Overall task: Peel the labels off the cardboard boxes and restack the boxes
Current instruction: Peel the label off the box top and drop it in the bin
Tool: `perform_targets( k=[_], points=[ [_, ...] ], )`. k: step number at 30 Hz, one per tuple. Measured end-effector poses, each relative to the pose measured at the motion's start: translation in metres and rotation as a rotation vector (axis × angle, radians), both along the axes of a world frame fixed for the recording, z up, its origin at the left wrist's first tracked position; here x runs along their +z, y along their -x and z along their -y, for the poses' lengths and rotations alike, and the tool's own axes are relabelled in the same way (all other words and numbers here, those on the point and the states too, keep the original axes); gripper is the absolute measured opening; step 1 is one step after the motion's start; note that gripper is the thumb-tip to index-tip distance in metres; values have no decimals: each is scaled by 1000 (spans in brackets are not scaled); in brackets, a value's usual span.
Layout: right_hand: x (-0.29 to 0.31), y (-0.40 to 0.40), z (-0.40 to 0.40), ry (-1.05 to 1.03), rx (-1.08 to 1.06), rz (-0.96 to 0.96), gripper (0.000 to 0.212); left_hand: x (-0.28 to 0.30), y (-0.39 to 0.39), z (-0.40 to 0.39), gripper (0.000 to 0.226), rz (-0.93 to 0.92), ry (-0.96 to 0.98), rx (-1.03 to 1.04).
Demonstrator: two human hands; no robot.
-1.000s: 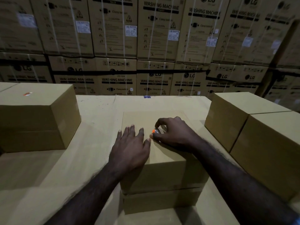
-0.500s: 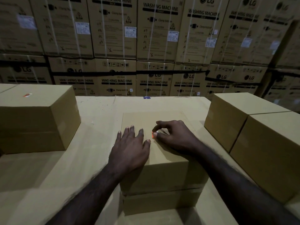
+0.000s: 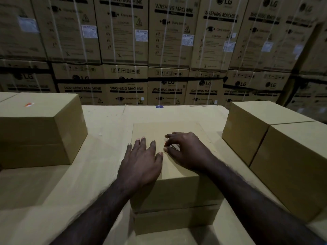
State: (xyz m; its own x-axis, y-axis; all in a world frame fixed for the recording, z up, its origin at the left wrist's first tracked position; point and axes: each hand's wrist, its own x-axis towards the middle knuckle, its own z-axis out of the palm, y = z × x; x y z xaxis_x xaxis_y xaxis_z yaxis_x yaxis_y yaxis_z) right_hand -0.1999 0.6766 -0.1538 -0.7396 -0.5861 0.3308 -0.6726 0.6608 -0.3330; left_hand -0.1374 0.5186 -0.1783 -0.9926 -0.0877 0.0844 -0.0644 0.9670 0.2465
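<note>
A plain cardboard box sits in the middle of the cardboard work surface. My left hand lies flat on the box top, fingers spread. Beside it my right hand curls its fingers and pinches a small label on the box top; only an orange sliver and a pale bit show between thumb and fingers. A second box at the left carries a small orange and white label on its top.
Two plain boxes stand side by side at the right, the nearer box against the farther box. A wall of strapped washing machine cartons rises behind the surface's far edge. A small blue tag lies at that edge.
My right hand's fingers have closed further over the label, so less orange shows now. My left hand has stayed flat in place on the box.
</note>
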Motion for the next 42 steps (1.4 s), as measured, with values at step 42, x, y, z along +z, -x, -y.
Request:
perform_targets(
  k=[42],
  points=[
    [0,15,-12,510,-116,180,12,3,-3,-1,61,10,2,-8]
  ],
)
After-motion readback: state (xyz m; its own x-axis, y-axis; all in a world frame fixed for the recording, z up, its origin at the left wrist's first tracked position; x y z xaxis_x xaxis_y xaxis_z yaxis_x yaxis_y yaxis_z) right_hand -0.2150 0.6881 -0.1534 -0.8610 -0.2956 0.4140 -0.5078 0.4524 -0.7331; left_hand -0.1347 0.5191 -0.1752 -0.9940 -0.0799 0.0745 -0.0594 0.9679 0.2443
